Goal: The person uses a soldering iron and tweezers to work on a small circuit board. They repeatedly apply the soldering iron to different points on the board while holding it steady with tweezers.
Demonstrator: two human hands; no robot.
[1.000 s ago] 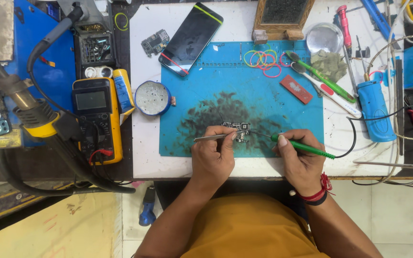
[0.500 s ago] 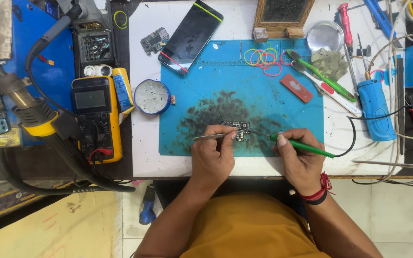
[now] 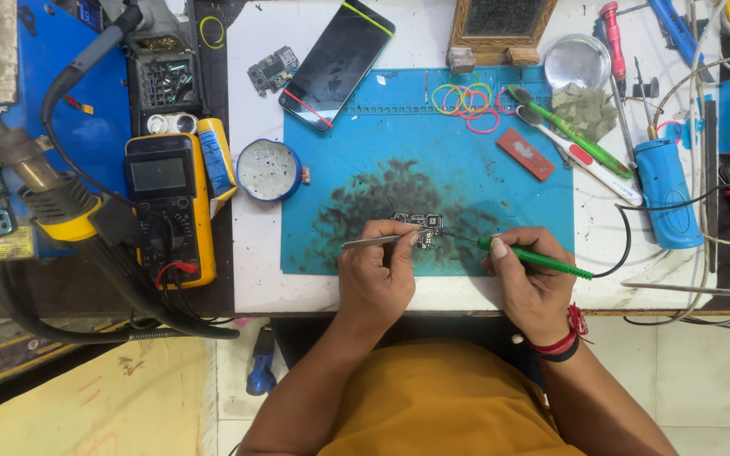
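A small dark circuit board (image 3: 420, 222) lies on the scorched middle of a blue work mat (image 3: 356, 160). My left hand (image 3: 375, 277) grips metal tweezers (image 3: 371, 242), whose tips rest at the board's near edge. My right hand (image 3: 528, 281) holds a green-handled soldering iron (image 3: 534, 259) like a pen, its thin tip reaching left to the board. A black cable runs from the iron's rear off to the right.
A phone (image 3: 335, 61) lies at the mat's top left, with a round tin (image 3: 269, 170) and yellow multimeter (image 3: 171, 203) to the left. A hot-air gun (image 3: 52, 190) sits far left. Rubber bands (image 3: 465, 99), toothbrushes (image 3: 568, 135) and a blue cylinder (image 3: 666, 192) lie to the right.
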